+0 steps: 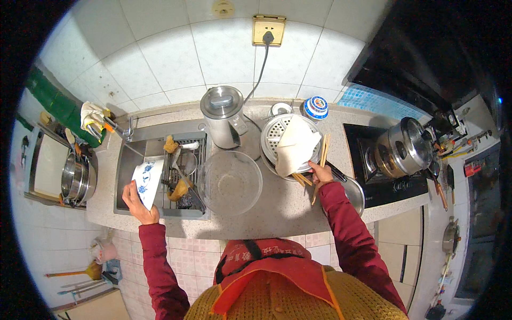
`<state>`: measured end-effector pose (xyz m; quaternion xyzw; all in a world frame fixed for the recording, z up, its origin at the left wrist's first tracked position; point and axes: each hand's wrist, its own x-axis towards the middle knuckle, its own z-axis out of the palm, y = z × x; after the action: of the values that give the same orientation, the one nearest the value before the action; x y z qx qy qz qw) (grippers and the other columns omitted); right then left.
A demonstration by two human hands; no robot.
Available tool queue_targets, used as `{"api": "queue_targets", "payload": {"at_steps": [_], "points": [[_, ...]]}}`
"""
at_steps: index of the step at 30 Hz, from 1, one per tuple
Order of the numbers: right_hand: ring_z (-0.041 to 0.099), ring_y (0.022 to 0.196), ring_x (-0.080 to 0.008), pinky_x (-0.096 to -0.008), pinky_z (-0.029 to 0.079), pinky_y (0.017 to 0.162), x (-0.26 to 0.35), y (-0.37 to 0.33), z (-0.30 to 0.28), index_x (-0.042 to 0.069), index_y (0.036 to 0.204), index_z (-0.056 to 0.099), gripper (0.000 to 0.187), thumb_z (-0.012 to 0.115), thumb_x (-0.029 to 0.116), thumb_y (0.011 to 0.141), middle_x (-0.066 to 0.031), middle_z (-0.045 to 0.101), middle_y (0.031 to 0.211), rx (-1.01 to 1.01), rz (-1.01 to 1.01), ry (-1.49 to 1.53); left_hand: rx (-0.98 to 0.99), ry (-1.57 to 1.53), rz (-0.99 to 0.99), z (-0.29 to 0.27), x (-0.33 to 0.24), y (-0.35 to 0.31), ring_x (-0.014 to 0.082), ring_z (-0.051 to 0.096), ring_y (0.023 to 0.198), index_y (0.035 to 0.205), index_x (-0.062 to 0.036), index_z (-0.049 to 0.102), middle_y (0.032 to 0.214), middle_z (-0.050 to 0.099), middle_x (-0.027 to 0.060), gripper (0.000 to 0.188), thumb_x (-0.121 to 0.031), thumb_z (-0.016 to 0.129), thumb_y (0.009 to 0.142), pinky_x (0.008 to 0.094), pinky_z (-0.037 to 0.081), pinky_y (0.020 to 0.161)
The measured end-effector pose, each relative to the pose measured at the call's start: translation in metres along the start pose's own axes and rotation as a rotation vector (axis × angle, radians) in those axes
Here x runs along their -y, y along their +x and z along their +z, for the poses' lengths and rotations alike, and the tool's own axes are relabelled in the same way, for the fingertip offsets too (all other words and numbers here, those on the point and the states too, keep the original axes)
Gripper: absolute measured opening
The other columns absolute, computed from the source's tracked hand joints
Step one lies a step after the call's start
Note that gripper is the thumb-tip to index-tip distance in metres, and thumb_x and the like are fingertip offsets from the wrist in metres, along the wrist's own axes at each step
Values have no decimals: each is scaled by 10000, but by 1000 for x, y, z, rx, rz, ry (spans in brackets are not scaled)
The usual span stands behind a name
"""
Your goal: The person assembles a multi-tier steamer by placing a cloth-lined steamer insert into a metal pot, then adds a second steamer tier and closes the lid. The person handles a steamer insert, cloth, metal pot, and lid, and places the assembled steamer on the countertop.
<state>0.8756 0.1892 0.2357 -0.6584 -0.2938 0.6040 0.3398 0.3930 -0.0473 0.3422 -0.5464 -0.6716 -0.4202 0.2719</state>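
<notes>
My left hand grips a white bowl with a blue flower pattern, tipped on its side above the steel sink. Wooden chopsticks run through the closed fingers of my right hand. Its fingertips are close to the edge of a white cloth, which drapes over a perforated steamer tray; whether they touch it I cannot tell. More chopstick ends stick out below the cloth. A metal lid or pan is partly hidden by my right sleeve.
A clear bowl stands mid-counter, with an electric kettle behind it. The sink's drying rack holds a ladle and a yellowish sponge-like lump. A steel pot sits on the black hob. A round blue-and-white container stands by the wall.
</notes>
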Motion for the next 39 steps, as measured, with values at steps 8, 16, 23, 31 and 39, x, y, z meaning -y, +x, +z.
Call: {"api": "queue_targets", "payload": {"at_steps": [8, 16, 23, 31, 39], "points": [[305, 327, -80, -246, 220, 329, -4, 15, -12, 76, 669, 464, 237, 647, 115, 814, 13, 380, 470, 228, 106, 313, 69, -77, -278, -7, -16, -31, 349, 444, 1088, 1240, -6, 450, 1167, 469, 204, 411, -91, 455, 838, 409, 337, 956], [274, 322, -85, -243, 210, 348, -3, 4, -13, 97, 663, 465, 224, 635, 72, 806, 28, 349, 435, 311, -25, 347, 83, -229, -580, -6, -25, -58, 289, 449, 1108, 1200, 5, 457, 1160, 482, 156, 368, -85, 443, 844, 358, 307, 982], [255, 325, -86, -246, 205, 358, 27, -2, -23, 156, 628, 406, 299, 609, 70, 830, 45, 314, 416, 329, -66, 452, 233, -572, -861, 25, -50, -63, 189, 434, 1057, 1140, -9, 471, 1107, 490, 76, 274, -184, 432, 934, 292, 306, 949], [253, 326, -69, -227, 204, 344, 95, -43, -88, 101, 717, 455, 186, 573, 41, 848, 50, 325, 440, 284, -197, 493, 557, -1052, -1002, 134, -108, -62, 164, 513, 935, 1090, -41, 587, 978, 581, 58, 297, -232, 507, 877, 277, 380, 838], [265, 343, -47, -212, 198, 344, 97, -98, -138, 130, 755, 452, 194, 581, 10, 837, 55, 384, 531, 168, -209, 574, 1146, -1026, -1231, 231, -194, -9, 227, 617, 847, 1071, 6, 554, 957, 607, 100, 335, -224, 539, 827, 386, 539, 648]]}}
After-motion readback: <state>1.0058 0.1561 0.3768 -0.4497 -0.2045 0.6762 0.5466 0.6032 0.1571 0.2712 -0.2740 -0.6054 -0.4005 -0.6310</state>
